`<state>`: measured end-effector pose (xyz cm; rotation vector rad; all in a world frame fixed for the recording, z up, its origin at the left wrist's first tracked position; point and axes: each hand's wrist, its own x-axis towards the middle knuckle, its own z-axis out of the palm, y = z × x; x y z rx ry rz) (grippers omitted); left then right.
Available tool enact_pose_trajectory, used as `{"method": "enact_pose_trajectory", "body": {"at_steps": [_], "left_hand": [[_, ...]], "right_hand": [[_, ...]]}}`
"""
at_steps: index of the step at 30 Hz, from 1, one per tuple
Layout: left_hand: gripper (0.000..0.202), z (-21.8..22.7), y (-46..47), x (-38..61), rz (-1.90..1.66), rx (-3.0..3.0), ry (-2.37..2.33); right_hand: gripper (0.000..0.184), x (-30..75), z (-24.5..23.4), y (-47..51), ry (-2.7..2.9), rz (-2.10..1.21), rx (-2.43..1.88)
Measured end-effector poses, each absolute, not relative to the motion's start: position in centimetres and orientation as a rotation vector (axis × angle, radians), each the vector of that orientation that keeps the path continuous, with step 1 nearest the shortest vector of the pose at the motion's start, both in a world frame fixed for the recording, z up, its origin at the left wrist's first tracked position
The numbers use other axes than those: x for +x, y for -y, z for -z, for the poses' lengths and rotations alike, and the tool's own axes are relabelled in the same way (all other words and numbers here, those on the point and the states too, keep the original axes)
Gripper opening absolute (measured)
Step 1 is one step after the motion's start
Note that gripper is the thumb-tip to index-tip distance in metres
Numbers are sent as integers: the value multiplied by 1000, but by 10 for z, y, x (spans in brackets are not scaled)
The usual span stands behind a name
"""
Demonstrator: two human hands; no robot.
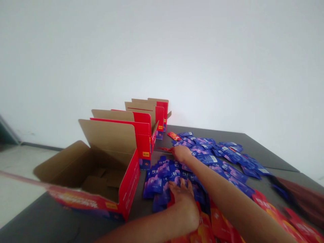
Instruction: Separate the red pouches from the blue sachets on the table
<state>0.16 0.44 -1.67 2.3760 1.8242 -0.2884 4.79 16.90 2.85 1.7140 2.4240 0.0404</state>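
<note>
My left hand point(181, 191) rests palm down on a pile of blue sachets point(158, 177), its fingers spread and a bit of red packet showing beside them. Farther forward, my right hand point(180, 153) reaches over the sachets with its fingers closed. A thin red sachet point(165, 149) sticks out from its fingertips to the left. More blue sachets point(202, 148) lie around and beyond that hand. Close to me, red sachets point(221, 224) lie under and between my forearms.
An open, empty-looking red carton point(129, 184) stands at the left with flaps raised. Several more open cartons point(145, 135) line up behind it toward the white wall. One orange-red sachet point(174, 136) lies near the far blue ones. Dark brown cloth point(298, 195) is blurred at the right.
</note>
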Motion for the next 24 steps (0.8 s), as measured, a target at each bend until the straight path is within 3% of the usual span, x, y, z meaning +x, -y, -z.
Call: {"method": "enact_pose_trajectory", "body": {"at_steps": [7,13,18,21,24], "left_hand": [[93,14,-7,2,342,2343,-1802],[89,5,-4,1,371,2324,-1814],[77,4,-2,-1,268,2331,-1849],[76,0,1,-3,364,2363,-1839],[86,-9,3,-7,471,2413,-1802]], "right_hand": [[31,52,-38,-164,-2505,9,1782],[42,76,-50,-133,-2623,-7,1895],[41,126,-64,-92,-2651,83,2039],[40,161,-61,-61,-2672,354,2156],[32,189,-48,-27,-2723,1060,2271]]}}
